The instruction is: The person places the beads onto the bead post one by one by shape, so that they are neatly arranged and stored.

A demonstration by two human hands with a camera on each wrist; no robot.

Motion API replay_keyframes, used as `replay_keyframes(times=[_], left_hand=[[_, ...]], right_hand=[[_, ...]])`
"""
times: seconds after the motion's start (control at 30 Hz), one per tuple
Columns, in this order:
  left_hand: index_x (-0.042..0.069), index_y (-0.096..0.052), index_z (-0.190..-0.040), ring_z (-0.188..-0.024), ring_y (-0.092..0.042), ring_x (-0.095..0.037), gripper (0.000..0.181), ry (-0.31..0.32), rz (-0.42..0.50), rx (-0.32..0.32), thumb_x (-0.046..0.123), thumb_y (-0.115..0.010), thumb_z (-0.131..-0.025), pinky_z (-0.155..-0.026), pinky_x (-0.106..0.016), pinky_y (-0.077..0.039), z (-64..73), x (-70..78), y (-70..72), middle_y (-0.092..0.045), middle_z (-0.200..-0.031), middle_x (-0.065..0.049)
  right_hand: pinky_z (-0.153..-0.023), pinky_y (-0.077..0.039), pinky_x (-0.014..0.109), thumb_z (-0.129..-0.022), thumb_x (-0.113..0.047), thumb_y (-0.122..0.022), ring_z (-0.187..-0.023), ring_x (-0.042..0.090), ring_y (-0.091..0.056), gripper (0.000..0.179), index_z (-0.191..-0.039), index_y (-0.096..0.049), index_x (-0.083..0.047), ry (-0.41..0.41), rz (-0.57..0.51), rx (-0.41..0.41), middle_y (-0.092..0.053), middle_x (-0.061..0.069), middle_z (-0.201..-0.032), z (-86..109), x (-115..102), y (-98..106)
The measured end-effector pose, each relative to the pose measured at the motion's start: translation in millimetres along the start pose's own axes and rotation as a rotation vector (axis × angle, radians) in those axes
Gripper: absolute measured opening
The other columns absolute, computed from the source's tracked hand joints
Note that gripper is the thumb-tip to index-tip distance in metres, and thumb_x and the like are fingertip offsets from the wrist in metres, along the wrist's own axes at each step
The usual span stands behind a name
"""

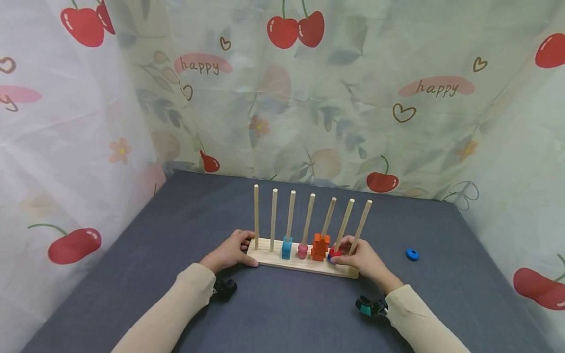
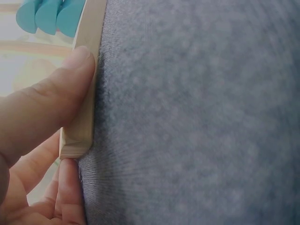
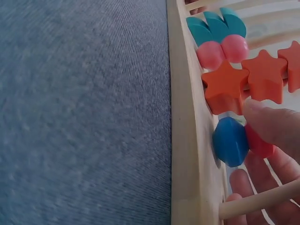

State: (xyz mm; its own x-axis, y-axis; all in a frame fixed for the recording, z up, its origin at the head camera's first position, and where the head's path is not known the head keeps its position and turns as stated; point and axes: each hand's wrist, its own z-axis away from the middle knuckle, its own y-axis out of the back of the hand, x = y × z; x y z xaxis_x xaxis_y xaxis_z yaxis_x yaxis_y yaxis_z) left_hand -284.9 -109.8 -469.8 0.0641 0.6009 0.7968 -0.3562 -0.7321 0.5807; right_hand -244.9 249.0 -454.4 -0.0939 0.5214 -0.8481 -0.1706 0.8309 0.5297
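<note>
A wooden base point(image 1: 304, 265) with several upright pegs stands on the table. At its left end, my left hand point(image 1: 229, 251) grips it, thumb on the front edge and fingers behind. My right hand point(image 1: 364, 260) pinches a red bead point(image 3: 260, 143) on the second peg from the right. Below it on that peg, a blue bead point(image 3: 229, 141) lies against the base. Farther left, neighbouring pegs carry orange star pieces point(image 1: 321, 247), pink beads point(image 1: 302, 251) and teal curved pieces point(image 1: 287, 248). The right hand's fingers pass around the bare rightmost peg point(image 1: 361, 225).
A loose blue ring-shaped bead point(image 1: 412, 254) lies on the dark grey tablecloth point(image 1: 441, 294), right of the base. Behind and at both sides hangs a printed curtain point(image 1: 309, 98). Two bare pegs rise at the base's left end, close to the left hand.
</note>
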Motion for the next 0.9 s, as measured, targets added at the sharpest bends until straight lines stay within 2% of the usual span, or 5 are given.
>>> replay_keyframes(times=[0.4, 0.63, 0.77, 0.9], left_hand=[[0.000, -0.049, -0.137, -0.115, -0.050, -0.029, 0.081, -0.008, 0.001, 0.003, 0.012, -0.089, -0.068, -0.102, -0.045, -0.042, 1.5, 1.4, 0.2, -0.046, -0.122, -0.015], [0.001, -0.049, -0.137, -0.115, -0.050, -0.028, 0.080, 0.005, 0.002, 0.003, 0.012, -0.088, -0.068, -0.102, -0.045, -0.041, 1.2, 1.3, 0.6, -0.046, -0.122, -0.014], [0.001, -0.049, -0.137, -0.114, -0.051, -0.028, 0.080, 0.003, -0.005, 0.006, 0.012, -0.089, -0.068, -0.102, -0.045, -0.042, 0.1, 0.0, 0.4, -0.047, -0.121, -0.014], [0.001, -0.050, -0.136, -0.113, -0.051, -0.027, 0.080, -0.002, -0.002, 0.005, 0.012, -0.089, -0.067, -0.102, -0.045, -0.042, -0.6, -1.0, 0.0, -0.047, -0.121, -0.014]], right_hand=[[-0.073, -0.051, 0.026, -0.077, -0.013, -0.082, -0.087, 0.018, -0.064, 0.033, -0.096, -0.058, -0.002, 0.011, -0.033, -0.033, -0.070, 0.013, -0.098, 0.1, -1, 0], [-0.076, -0.051, 0.025, -0.077, -0.017, -0.082, -0.090, 0.016, -0.066, 0.036, -0.100, -0.058, -0.003, 0.026, -0.037, -0.038, -0.069, 0.011, -0.103, 0.8, -1, -1], [-0.082, -0.053, 0.032, -0.078, -0.019, -0.081, -0.095, 0.018, -0.065, 0.040, -0.107, -0.058, -0.005, 0.029, -0.039, -0.027, -0.067, 0.011, -0.105, 4.1, -1, 3], [-0.091, -0.051, 0.047, -0.081, -0.019, -0.079, -0.106, 0.031, -0.062, 0.045, -0.117, -0.056, -0.004, 0.058, -0.054, 0.001, -0.062, 0.017, -0.116, 12.1, 1, 13]])
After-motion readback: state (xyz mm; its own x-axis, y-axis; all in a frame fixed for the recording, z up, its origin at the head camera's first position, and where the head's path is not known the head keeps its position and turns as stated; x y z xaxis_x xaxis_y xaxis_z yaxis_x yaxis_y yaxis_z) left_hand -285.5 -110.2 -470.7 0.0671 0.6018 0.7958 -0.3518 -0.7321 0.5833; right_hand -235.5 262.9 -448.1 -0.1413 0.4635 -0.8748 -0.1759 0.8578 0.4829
